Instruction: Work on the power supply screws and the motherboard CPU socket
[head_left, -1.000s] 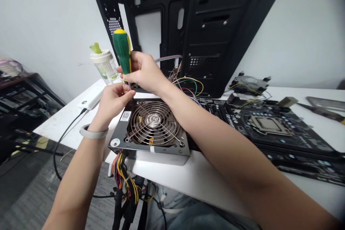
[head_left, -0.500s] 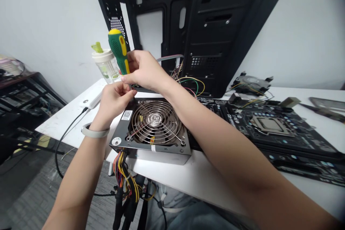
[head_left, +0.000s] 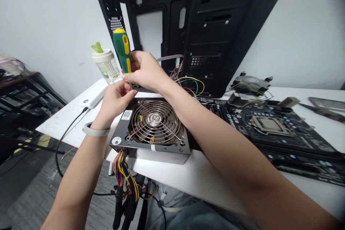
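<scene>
A screwdriver (head_left: 122, 48) with a green and yellow handle stands nearly upright, tip down, over the far left corner of the power supply (head_left: 159, 154). My right hand (head_left: 145, 69) is closed round the lower part of its handle. Below that, my left hand (head_left: 117, 99) has its fingers pinched about the thin metal shaft, and they hide the tip. What the tip touches cannot be seen. The power supply lies with its fan grille (head_left: 155, 118) facing up, and a bundle of coloured cables (head_left: 126, 176) hangs from its near side over the table edge.
Behind my hands rises a black computer case (head_left: 207, 39) with loose thin wires. A motherboard (head_left: 269, 125) lies on the right, a fan (head_left: 252, 82) behind it. On the left are a clear cup (head_left: 106, 66) and a white power bank (head_left: 93, 97) with a black cable.
The screwdriver handle has shifted slightly right and stands a little more upright. My right hand has moved slightly with it; my left hand stays in nearly the same place.
</scene>
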`<action>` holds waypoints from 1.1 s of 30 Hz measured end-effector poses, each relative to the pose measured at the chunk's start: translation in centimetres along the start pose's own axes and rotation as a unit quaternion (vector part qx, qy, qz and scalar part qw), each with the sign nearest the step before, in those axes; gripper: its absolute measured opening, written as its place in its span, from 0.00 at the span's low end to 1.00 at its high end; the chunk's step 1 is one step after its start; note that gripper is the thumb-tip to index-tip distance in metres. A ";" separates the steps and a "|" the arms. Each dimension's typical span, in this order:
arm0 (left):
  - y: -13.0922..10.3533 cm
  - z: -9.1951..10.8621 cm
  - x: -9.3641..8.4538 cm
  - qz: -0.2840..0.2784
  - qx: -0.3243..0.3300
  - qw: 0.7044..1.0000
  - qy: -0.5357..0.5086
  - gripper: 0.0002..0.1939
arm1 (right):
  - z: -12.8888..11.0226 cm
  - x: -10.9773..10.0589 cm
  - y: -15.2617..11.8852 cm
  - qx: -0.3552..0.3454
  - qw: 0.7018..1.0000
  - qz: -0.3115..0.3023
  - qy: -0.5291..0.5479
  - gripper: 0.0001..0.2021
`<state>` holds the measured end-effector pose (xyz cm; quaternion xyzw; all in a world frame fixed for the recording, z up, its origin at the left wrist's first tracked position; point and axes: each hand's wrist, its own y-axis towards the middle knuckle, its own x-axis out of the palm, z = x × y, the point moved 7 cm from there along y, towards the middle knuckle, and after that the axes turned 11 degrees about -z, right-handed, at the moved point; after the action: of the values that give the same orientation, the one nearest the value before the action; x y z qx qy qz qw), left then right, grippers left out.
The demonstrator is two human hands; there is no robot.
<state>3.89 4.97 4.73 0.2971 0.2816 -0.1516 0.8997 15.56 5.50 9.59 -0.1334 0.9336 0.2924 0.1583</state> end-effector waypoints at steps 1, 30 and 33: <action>0.0 -0.2 0.0 0.003 -0.003 1.000 -0.004 0.12 | 0.0 0.2 0.0 -0.004 1.000 -0.012 0.009 0.12; -0.3 0.0 -0.2 0.051 0.024 0.998 -0.029 0.12 | 0.1 -0.1 -0.3 -0.003 1.000 0.000 0.027 0.12; -0.7 0.7 -1.1 0.091 0.040 0.994 -0.040 0.13 | -1.1 -0.7 -0.7 -0.025 0.998 0.026 0.057 0.11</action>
<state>2.96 4.10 5.50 0.3513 0.2112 -0.0923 0.9075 16.15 4.45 10.35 -0.1296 0.9365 0.3120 0.0935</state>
